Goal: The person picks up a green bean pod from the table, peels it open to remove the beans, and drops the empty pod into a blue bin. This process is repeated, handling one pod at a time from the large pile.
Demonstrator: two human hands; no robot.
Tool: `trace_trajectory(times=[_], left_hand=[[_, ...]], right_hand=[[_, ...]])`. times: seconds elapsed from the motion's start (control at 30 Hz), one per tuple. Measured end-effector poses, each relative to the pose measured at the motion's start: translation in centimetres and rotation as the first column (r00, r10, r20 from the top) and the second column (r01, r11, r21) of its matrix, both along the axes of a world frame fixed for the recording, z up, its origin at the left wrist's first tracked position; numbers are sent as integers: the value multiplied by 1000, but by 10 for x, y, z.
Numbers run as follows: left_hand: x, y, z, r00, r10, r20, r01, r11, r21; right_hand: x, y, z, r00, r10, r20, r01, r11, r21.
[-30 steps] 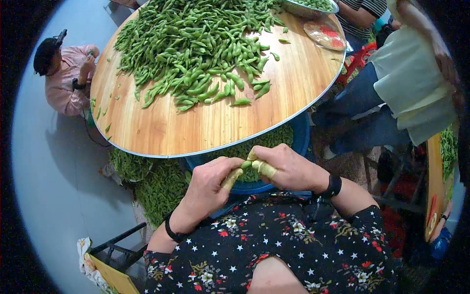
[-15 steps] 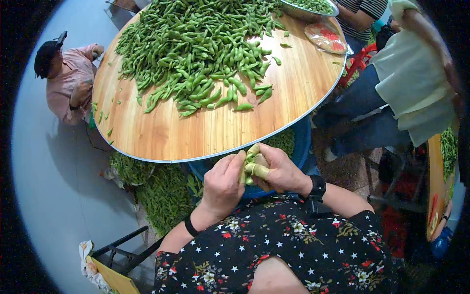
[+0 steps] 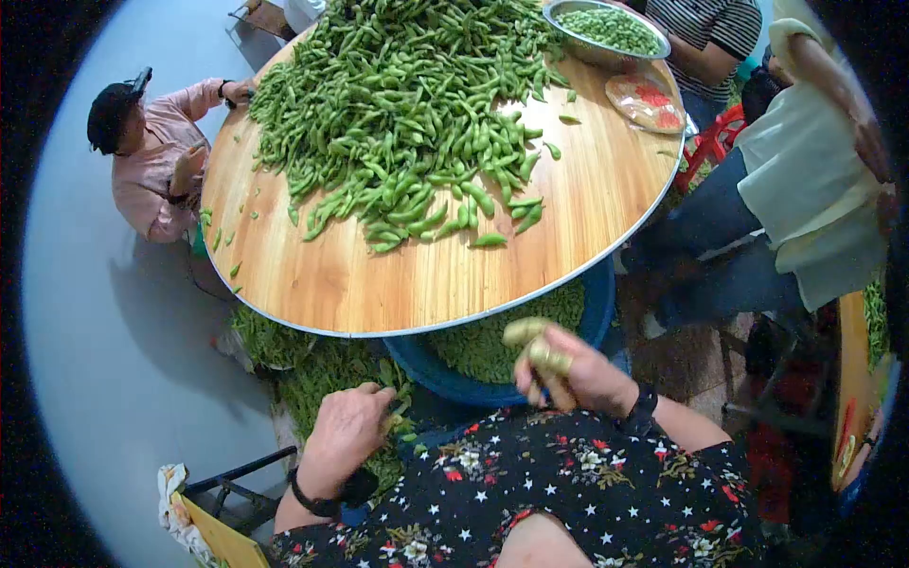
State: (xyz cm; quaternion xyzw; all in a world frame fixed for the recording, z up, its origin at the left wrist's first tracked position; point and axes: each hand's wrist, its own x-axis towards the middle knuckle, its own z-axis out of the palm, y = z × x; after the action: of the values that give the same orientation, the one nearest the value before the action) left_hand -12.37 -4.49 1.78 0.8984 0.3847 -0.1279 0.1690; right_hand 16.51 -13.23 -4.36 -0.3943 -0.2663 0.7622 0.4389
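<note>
Out to the left, my left hand (image 3: 348,437) is held over the heap of green pods and husks (image 3: 308,383) below the table. Its visible fingers stretch to the right, and I see nothing in them. My right hand (image 3: 579,371) is curled in front of the blue tub (image 3: 598,312), with pale yellow-green covers on the thumb and a finger. Whatever it holds, if anything, is hidden by the fingers. Shelled green beans (image 3: 492,346) lie in the tub under the table edge. On the round wooden table (image 3: 331,293) a large pile of edamame pods (image 3: 407,123) is spread.
A metal bowl of shelled beans (image 3: 611,30) and a flat plastic-wrapped packet (image 3: 644,102) are at the table's far right. One person (image 3: 156,161) works at the left; another in a pale top (image 3: 805,161) stands at the right. A stool (image 3: 227,516) is at the lower left.
My hands were together around a pod in front of the table. Now they are apart: the left has swung left and down over the husk heap, the right has shifted right and lower.
</note>
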Motion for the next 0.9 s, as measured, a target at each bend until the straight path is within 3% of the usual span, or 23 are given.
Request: trace_trajectory(times=[0.1,0.2,0.27,0.33,0.37,0.43,0.57,0.67,0.7,0.77,0.83,0.9], left_hand=[[16,21,23,979,-30,203,12,996,91],[54,61,26,918,-90,387,-19,963,270],[89,96,26,919,-209,333,54,906,420],[125,127,18,808,-405,429,136,836,532],[142,140,11,804,-408,433,135,834,536],[166,160,-5,758,-585,288,342,733,588],[169,175,-22,791,-563,239,388,764,515],[154,163,-14,841,-465,277,206,748,631],[150,156,-9,843,-465,271,212,750,627],[139,136,3,742,-427,517,5,775,632],[129,108,1,755,-330,566,-36,842,539],[124,78,-3,525,-80,848,-17,994,104]], right_hand=[[-12,-7,-16,975,179,-134,-189,980,-66],[-5,1,-4,990,124,-71,-127,991,-39],[4,9,11,993,102,67,-102,995,1],[7,12,17,988,73,133,-83,994,68],[8,15,20,981,45,189,-71,988,135],[9,20,21,981,18,195,-58,978,198],[14,27,31,952,-37,305,-47,964,262],[12,33,29,924,-102,369,-32,939,342],[11,36,29,906,-155,394,-11,922,388],[8,41,27,911,-190,367,26,913,408],[4,46,32,928,-235,290,93,898,429],[-3,53,32,950,-234,206,131,900,416]])
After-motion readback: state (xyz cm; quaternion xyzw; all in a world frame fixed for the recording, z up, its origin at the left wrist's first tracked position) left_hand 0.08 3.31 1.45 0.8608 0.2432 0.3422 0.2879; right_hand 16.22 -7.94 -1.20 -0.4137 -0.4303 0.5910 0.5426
